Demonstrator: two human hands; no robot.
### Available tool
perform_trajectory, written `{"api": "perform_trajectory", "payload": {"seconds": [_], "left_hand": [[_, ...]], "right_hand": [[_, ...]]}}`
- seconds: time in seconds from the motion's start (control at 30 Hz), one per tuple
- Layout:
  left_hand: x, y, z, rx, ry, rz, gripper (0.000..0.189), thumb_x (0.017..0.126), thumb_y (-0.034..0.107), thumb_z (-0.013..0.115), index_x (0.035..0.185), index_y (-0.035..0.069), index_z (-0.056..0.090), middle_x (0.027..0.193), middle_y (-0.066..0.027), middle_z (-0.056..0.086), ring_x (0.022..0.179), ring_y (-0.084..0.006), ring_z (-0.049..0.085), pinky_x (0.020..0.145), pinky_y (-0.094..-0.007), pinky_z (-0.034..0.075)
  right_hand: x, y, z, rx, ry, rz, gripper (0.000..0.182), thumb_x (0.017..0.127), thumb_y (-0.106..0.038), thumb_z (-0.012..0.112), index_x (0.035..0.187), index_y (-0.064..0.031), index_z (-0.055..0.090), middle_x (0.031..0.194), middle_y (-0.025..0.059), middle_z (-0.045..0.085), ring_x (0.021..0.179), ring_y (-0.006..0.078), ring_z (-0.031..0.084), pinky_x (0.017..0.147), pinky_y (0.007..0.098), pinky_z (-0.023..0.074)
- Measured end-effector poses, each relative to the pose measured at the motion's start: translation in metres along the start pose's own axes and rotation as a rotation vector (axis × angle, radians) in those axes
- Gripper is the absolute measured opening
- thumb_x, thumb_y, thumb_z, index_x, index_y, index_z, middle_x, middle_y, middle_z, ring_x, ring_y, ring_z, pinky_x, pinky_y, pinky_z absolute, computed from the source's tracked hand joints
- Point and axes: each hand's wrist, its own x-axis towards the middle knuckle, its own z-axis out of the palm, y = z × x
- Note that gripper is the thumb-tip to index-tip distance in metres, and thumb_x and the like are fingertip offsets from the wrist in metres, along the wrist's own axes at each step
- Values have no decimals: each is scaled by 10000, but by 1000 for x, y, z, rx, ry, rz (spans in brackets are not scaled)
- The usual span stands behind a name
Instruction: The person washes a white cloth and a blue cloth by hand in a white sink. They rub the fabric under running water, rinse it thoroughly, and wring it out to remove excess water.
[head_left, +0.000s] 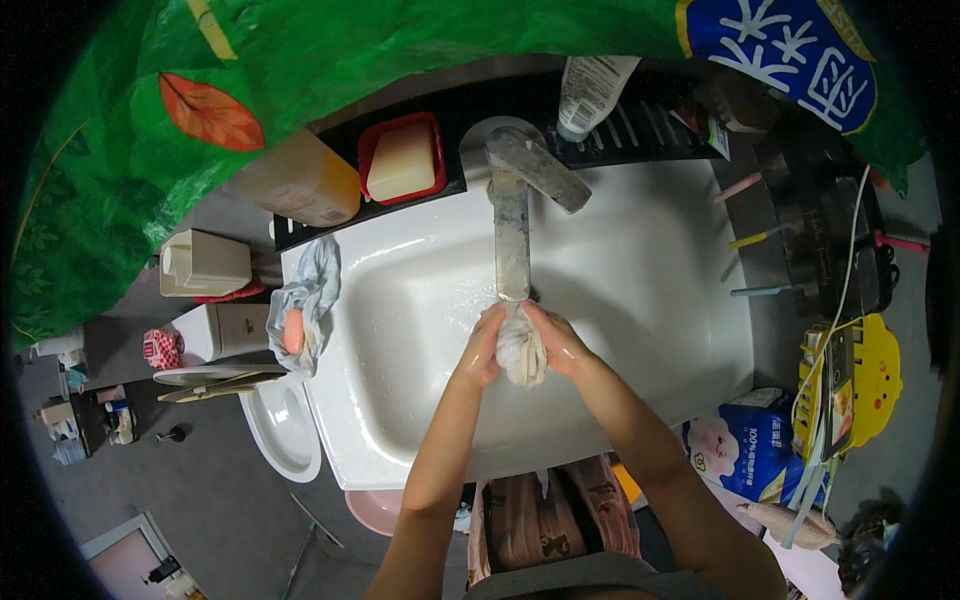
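Observation:
A bunched white cloth (520, 351) is held between my two hands, right below the spout of a metal faucet (512, 247). From one side my left hand (484, 346) presses on it; my right hand (556, 341) grips the other side. Both hands look wet. Beneath them lies a white washbasin (637, 300), with water splashing around the spot behind the cloth. On the basin's left rim rests a wet light-blue cloth (319, 270), and a pink bar of soap (295, 331) sits on top of it.
Behind the basin, a black shelf (637, 146) carries a red soap dish (365, 142) with a pale bar, a jug of yellow liquid (322, 184) and an upturned tube (589, 97). Green plastic sheeting (315, 52) hangs above. A toilet (281, 427) stands left; a yellow basket (874, 382) hangs right.

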Motion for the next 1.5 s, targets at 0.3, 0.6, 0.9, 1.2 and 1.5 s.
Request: {"api": "perform_trajectory", "payload": {"seconds": [0.3, 0.6, 0.9, 1.2, 1.5], "left_hand": [[-15, -27, 38, 806, 308, 1069, 251, 697, 79, 652, 615, 77, 416, 702, -43, 481, 672, -181, 467, 624, -285, 385], [5, -19, 15, 447, 383, 875, 174, 761, 146, 547, 910, 56, 531, 922, -93, 515, 836, -202, 508, 739, -305, 405], [-5, -44, 32, 984, 480, 1178, 182, 797, 143, 477, 927, 15, 480, 941, -141, 511, 874, -262, 491, 781, -343, 388], [-16, -25, 11, 1267, 137, 1403, 178, 666, 101, 520, 840, 66, 516, 1009, -194, 417, 978, -355, 383, 846, -451, 301], [-4, -22, 18, 1155, 318, 1329, 181, 754, 112, 491, 616, 18, 424, 617, -156, 441, 571, -320, 427, 511, -374, 334]], "right_hand": [[24, 17, -19, 331, -171, 199, 498, 802, -509, 475, 1034, -69, 503, 943, 76, 561, 884, 208, 533, 785, 460, 424], [20, 36, 13, 263, 170, -165, 165, 847, -193, 441, 929, -89, 540, 899, 52, 554, 826, 160, 543, 734, 307, 446], [32, 25, -1, 328, 141, -31, 295, 807, -355, 513, 994, -127, 521, 953, 39, 545, 821, 152, 540, 734, 289, 441], [20, 3, 17, 270, -50, 107, 319, 855, -331, 356, 957, -88, 535, 921, 53, 570, 847, 176, 554, 759, 323, 460], [25, 35, 23, 452, 145, -51, 153, 841, -187, 438, 732, -102, 504, 688, 20, 512, 626, 127, 510, 572, 279, 437]]}}
